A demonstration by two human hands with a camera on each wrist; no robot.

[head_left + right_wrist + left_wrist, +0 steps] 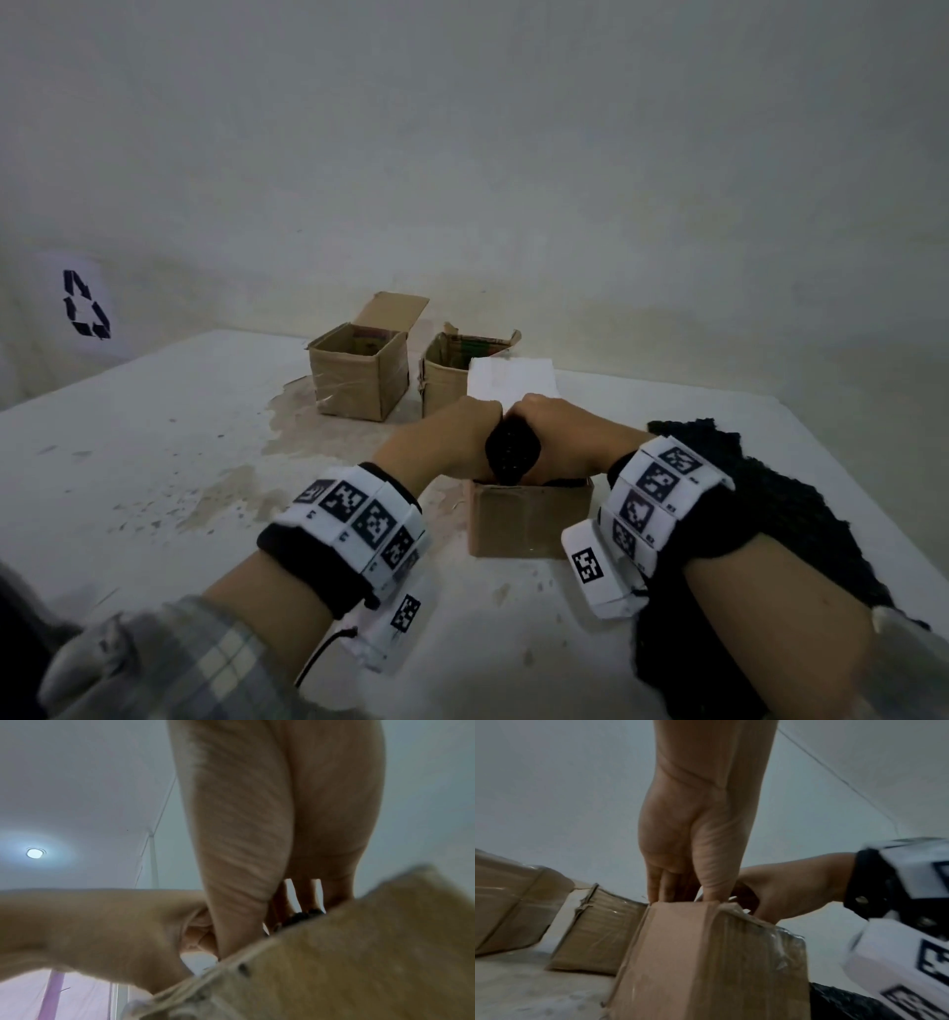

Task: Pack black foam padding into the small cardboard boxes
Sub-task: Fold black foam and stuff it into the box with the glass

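A small open cardboard box (529,519) stands on the white table (154,462) in front of me. Above its opening a bunched roll of black foam (513,455) sticks up, its lower end inside the box. My left hand (452,442) grips the roll from the left and my right hand (560,437) from the right, knuckles nearly touching. In the left wrist view my left-hand fingers (680,882) reach down past the box (706,963) rim. The right wrist view shows a bit of foam (303,915) under my right hand (270,841).
Two more open cardboard boxes (359,375) (444,383) stand side by side at the back. A white panel (513,383) rises just behind my hands. A large black foam sheet (760,514) lies on the right under my right forearm. A wall closes the far side.
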